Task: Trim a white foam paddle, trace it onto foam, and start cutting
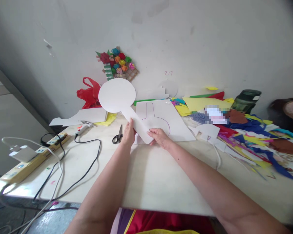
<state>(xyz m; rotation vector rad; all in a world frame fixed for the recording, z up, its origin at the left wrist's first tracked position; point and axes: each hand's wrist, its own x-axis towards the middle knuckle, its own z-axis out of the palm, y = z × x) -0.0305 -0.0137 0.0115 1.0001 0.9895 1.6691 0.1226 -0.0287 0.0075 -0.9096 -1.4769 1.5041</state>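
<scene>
A white paper cutout [117, 96] with a round head and a long handle is held tilted above the table. My left hand [129, 131] is closed on the handle's left edge, around its middle. My right hand [158, 137] pinches the handle's lower end. Behind the handle lies a white sheet [178, 125] with a purple outline drawn on it, partly covered by the cutout and my right hand. Black scissors [118, 136] rest on the table just left of my left hand.
On the left are a power strip [36, 159], a white charger [24, 153] and trailing cables. Colored paper scraps [258, 136] cover the right side, near a green bottle [246, 101]. A red bag [89, 94] and paper flowers [119, 61] stand at the back.
</scene>
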